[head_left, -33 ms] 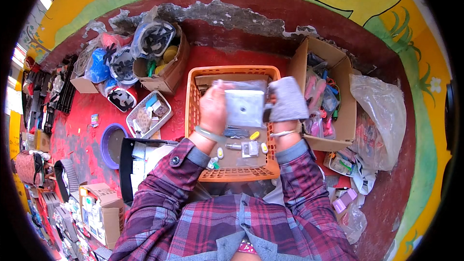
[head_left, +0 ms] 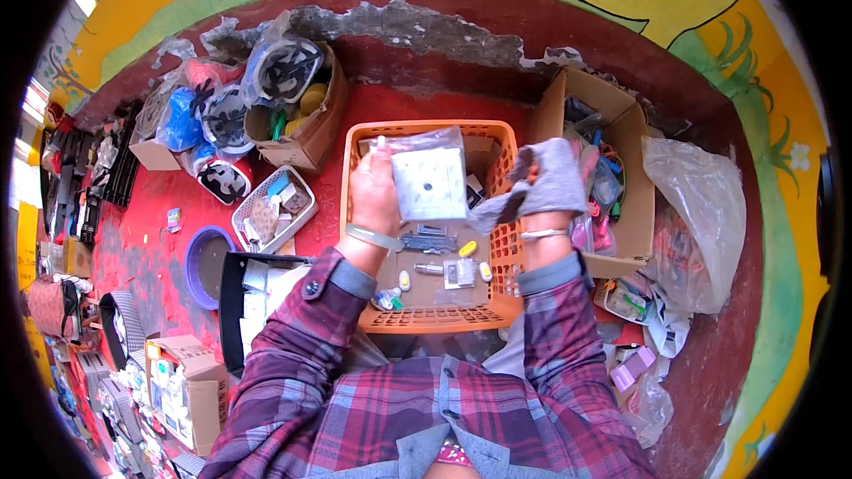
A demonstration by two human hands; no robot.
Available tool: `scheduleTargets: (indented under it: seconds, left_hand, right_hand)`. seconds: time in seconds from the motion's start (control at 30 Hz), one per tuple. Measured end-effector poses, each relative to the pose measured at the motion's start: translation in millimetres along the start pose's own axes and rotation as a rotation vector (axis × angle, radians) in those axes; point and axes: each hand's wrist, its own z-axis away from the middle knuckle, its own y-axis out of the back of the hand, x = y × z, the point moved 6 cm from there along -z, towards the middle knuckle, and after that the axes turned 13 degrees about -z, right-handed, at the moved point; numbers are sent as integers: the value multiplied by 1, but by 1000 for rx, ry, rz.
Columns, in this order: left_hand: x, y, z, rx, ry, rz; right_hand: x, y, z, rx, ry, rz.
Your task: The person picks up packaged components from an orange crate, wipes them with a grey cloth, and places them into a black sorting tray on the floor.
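Observation:
My left hand (head_left: 376, 200) is closed on the left edge of a flat clear plastic packet, with the thumb on its front. Inside the packet (head_left: 429, 182) is a white square with a small dark spot at its middle. My right hand (head_left: 532, 182) grips a grey cloth (head_left: 557, 179), which drapes over the fingers and hangs toward the packet without touching it. Both hands are above an orange plastic basket (head_left: 426, 323). In the basket lie a yellow oval piece (head_left: 467, 249), white-and-yellow pieces (head_left: 485, 271), a small clear packet (head_left: 460, 273) and dark flat items (head_left: 429, 241).
Right of the basket stands an open cardboard box (head_left: 612, 263) of bagged goods. At left are a white tray (head_left: 291, 229), a purple basin (head_left: 189, 268) and a black box (head_left: 232, 337). Another filled carton (head_left: 306, 153) sits near the wall.
My right hand has moved right with the grey cloth, away from the packet. My left hand has shifted slightly left, and the packet is now tilted.

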Motion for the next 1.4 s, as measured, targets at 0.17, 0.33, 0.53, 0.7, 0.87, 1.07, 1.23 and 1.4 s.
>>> scheduleTargets:
  seconds: [0.17, 0.33, 0.53, 0.7, 0.87, 1.07, 1.23, 1.4]
  left_hand:
    - [9, 1, -5, -84, 57, 204]
    - [-6, -3, -6, -12, 91, 153]
    - [-23, -9, 0, -54, 101, 96]
    - [-30, -5, -2, 13, -4, -116]
    - [-11, 0, 4, 120, -182, -384]
    - [-6, 3, 2, 186, -277, -380]
    - [14, 32, -32, 155, -125, -72]
    - [17, 17, -21, -106, -188, -319]
  right_hand:
    - [6, -4, -19, -69, 121, 297]
    - [-35, -70, 8, -795, 249, -249]
    - [-55, -56, 21, -261, 174, -386]
    - [-46, -48, 21, -209, -16, -168]
    - [-42, -33, 22, 7, -100, -366]
    - [-40, -31, 23, -11, -163, -356]
    - [30, -45, 17, -35, -725, -1180]
    - [30, -34, -8, -21, -795, -1573]
